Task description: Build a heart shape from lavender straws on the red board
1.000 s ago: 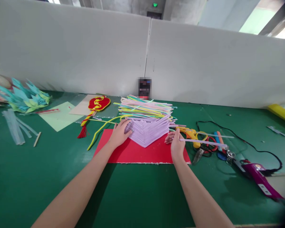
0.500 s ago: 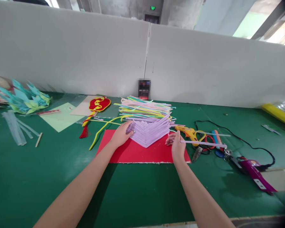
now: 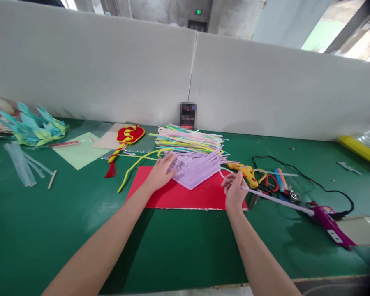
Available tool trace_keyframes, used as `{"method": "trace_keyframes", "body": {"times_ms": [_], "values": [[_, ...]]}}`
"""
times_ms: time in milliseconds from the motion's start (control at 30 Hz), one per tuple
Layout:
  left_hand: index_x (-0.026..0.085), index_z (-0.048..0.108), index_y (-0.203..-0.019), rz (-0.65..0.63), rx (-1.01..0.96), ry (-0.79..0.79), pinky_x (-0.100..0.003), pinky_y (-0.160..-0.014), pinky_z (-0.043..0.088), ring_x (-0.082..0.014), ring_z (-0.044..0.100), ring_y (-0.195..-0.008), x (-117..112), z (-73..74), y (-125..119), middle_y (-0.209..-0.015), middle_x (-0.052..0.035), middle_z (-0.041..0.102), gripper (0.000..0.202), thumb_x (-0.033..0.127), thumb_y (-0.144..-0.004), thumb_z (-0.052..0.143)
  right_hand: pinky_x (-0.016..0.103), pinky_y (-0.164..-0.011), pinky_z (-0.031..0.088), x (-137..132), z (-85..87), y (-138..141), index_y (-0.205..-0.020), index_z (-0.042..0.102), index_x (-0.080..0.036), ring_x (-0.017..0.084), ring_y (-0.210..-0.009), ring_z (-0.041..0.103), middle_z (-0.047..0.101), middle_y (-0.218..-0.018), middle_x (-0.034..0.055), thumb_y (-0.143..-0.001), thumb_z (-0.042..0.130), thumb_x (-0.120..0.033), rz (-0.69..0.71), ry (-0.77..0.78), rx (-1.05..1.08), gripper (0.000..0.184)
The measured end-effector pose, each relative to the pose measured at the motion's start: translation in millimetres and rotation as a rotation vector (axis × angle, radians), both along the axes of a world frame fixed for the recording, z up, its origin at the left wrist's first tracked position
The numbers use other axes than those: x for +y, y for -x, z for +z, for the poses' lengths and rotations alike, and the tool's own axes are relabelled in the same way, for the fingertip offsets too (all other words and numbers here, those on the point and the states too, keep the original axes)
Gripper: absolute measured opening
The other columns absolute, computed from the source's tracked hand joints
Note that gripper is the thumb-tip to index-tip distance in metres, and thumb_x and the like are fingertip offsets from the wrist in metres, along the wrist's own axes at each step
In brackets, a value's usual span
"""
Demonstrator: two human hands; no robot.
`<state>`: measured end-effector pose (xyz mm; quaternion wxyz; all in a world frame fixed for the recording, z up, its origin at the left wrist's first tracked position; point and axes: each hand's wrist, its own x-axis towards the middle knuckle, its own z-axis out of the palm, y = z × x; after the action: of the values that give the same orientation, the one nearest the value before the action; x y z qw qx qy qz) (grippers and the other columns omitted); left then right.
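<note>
Lilac pipe cleaners laid in a nested V shape (image 3: 193, 172) rest on a red board (image 3: 185, 199). My left hand (image 3: 160, 174) lies on the left arm of the V, fingers stretched out and holding nothing. At the board's right edge, my right hand (image 3: 234, 191) pinches a single lilac pipe cleaner (image 3: 277, 199), which slants down to the right past the tools. Its other end shows between my fingers and the V. Just behind the V lies a pile of pink, yellow, teal and lilac pipe cleaners (image 3: 189, 139).
To the right lie a yellow glue gun (image 3: 249, 174), scissors (image 3: 271, 183) and a purple corded tool (image 3: 333, 226). Leftward are a red and yellow tasselled ornament (image 3: 129, 135), pale green paper (image 3: 80, 153), clear glue sticks (image 3: 21, 164) and teal folded pieces (image 3: 33, 125). A white partition (image 3: 95, 70) stands behind.
The pipe cleaner in my right hand has swung its far end down and outward to the right. My left hand's fingers have spread and shifted slightly up on the V.
</note>
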<state>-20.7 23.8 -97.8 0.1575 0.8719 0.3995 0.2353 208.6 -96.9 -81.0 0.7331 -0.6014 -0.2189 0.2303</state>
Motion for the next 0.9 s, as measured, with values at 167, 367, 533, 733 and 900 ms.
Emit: {"method": "trace_keyframes", "body": {"times_ms": [167,367,533,733,900], "values": [[0.032,0.033,-0.141,-0.224,0.257,-0.071,-0.045,-0.115,0.005,-0.0206,0.021,-0.141,-10.1,4.6,-5.4,-0.153,-0.0020,0.024,0.051,0.045,-0.092,0.037,0.020,-0.030,0.023,-15.5,24.5,-4.1,-0.061,0.053,-0.018,0.007,-0.028,0.041,0.048,-0.039,-0.0039,-0.086,0.042,-0.054,-0.141,-0.116,-0.088,0.045],[0.031,0.034,-0.141,-0.239,0.291,-0.074,-0.045,-0.114,0.004,-0.0214,0.024,-0.140,-8.3,4.2,-6.7,-0.152,-0.0029,0.025,0.051,0.047,-0.093,0.036,0.021,-0.038,0.034,-14.6,42.3,4.8,-0.070,0.056,-0.019,0.008,-0.039,0.046,0.053,-0.052,-0.0029,-0.090,0.040,-0.048,-0.064,-0.173,-0.278,0.039],[0.032,0.034,-0.141,-0.248,0.266,-0.062,-0.046,-0.114,0.005,-0.0214,0.021,-0.140,-9.4,5.4,-6.9,-0.152,-0.0023,0.025,0.051,0.048,-0.092,0.037,0.028,-0.064,0.047,9.0,19.5,7.9,-0.076,0.060,-0.020,0.014,-0.062,0.055,0.059,-0.067,0.0001,-0.085,0.050,-0.041,0.205,-0.022,-0.666,0.025],[0.034,0.031,-0.142,-0.245,0.275,-0.028,-0.046,-0.115,0.003,-0.0221,0.018,-0.141,-6.8,6.4,-4.6,-0.153,-0.0016,0.023,0.062,0.058,-0.086,0.044,0.040,-0.088,0.046,21.6,-18.4,-4.6,-0.088,0.066,-0.020,0.023,-0.090,0.060,0.066,-0.094,0.0085,-0.075,0.060,-0.031,0.327,0.043,-0.727,0.018],[0.031,0.029,-0.143,-0.186,0.269,-0.061,-0.046,-0.115,0.003,-0.0213,0.019,-0.141,-23.3,13.2,-13.4,-0.152,-0.0023,0.024,0.053,0.046,-0.092,0.038,0.043,-0.093,0.044,22.8,-29.3,-11.3,-0.097,0.067,-0.020,0.024,-0.102,0.058,0.066,-0.107,0.0096,-0.074,0.058,-0.026,0.388,0.089,-0.707,0.026]]}}
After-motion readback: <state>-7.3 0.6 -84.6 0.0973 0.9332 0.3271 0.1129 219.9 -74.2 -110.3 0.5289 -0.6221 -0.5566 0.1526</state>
